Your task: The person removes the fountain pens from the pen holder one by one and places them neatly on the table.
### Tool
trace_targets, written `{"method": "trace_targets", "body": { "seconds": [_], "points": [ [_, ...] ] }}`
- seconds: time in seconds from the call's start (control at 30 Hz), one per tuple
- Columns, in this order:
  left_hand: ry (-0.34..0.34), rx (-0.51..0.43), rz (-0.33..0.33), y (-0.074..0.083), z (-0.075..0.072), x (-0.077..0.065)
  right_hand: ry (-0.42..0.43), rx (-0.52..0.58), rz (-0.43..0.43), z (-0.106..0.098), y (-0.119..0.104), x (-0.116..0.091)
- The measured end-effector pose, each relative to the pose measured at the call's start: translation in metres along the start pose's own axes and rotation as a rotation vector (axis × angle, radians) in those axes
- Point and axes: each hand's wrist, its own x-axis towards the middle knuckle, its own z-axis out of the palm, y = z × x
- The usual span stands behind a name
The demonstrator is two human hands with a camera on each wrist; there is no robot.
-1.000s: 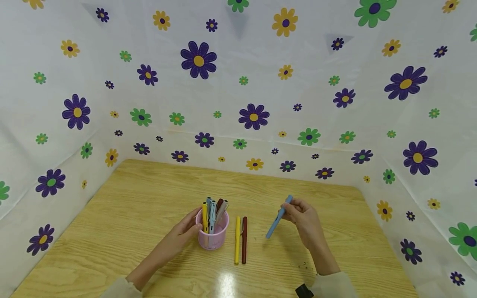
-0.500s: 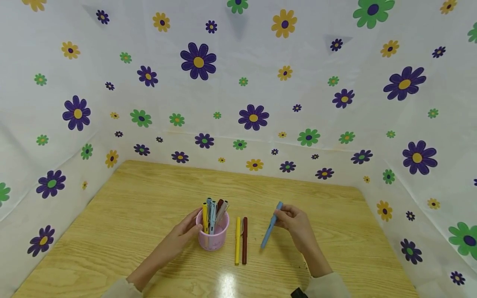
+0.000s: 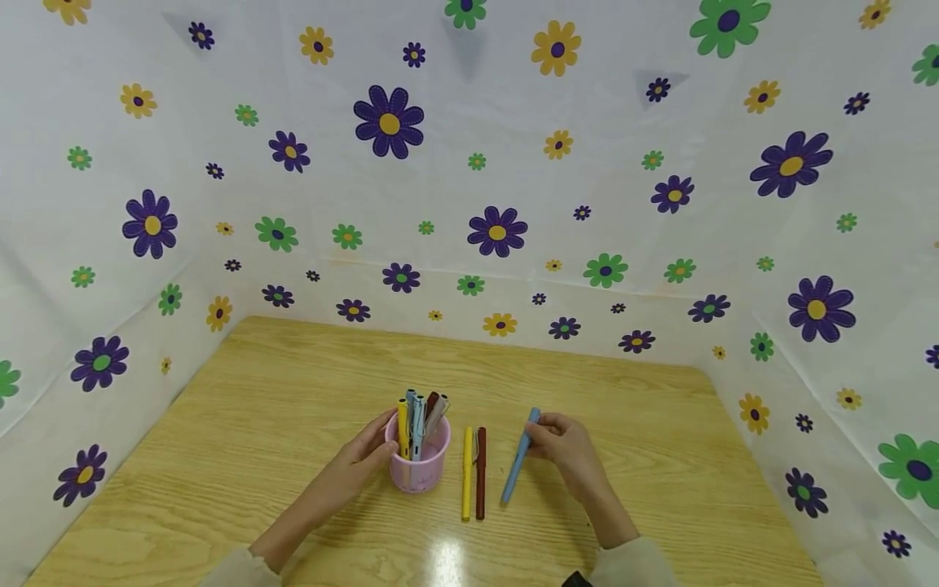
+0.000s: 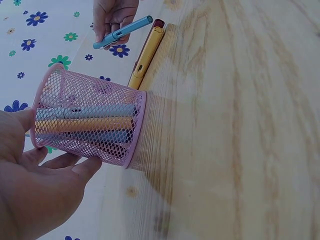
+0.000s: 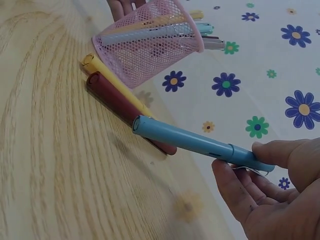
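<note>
My left hand point(image 3: 357, 466) holds a pink mesh pen cup point(image 3: 416, 478), thumb and fingers on either side of its wall. Upright in the cup stand several pens point(image 3: 417, 428): yellow, light blue, dark red and grey. My right hand point(image 3: 575, 458) pinches a blue pen point(image 3: 519, 461) near its upper end, between thumb and fingers. The pen slants, its lower end toward me and close over the table. Just left of it a dark red pen point(image 3: 481, 485) and a yellow pen point(image 3: 466, 487) lie side by side; in the right wrist view the blue pen point(image 5: 185, 139) overlaps the dark red one.
The wood-grain table point(image 3: 293, 375) is enclosed at the back and both sides by white sheeting point(image 3: 330, 179) printed with flowers. Something black point(image 3: 577, 580) shows by the right sleeve point(image 3: 634, 564).
My right hand has moved left and toward me with the blue pen, bringing it nearer the two lying pens. The left hand and the cup have stayed in place.
</note>
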Motion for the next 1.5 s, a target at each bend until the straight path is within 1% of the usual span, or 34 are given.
{"method": "trace_targets", "body": {
  "seconds": [0.33,0.57,0.8,1.0,1.3,1.4,1.5],
  "points": [
    [0.007,-0.005,-0.020,-0.001,0.000,0.001,-0.043,-0.039,0.013,0.004,0.006,0.000],
    [-0.018,-0.016,0.007,0.000,0.000,0.001,-0.047,-0.069,0.015,0.009,0.012,0.001],
    [-0.028,-0.013,0.043,-0.002,-0.001,0.002,-0.007,-0.122,0.020,0.017,0.015,0.001],
    [-0.030,-0.019,0.042,-0.002,-0.001,0.002,0.009,-0.138,0.021,0.023,0.018,0.002],
    [-0.025,-0.020,0.039,-0.001,-0.001,0.002,-0.054,-0.114,0.009,0.030,0.019,0.001],
    [-0.027,-0.020,0.037,-0.001,-0.001,0.001,-0.026,-0.125,0.017,0.035,0.019,0.001],
    [-0.024,-0.019,0.035,-0.002,-0.001,0.001,0.004,-0.153,0.032,0.042,0.008,-0.004]
  ]
}}
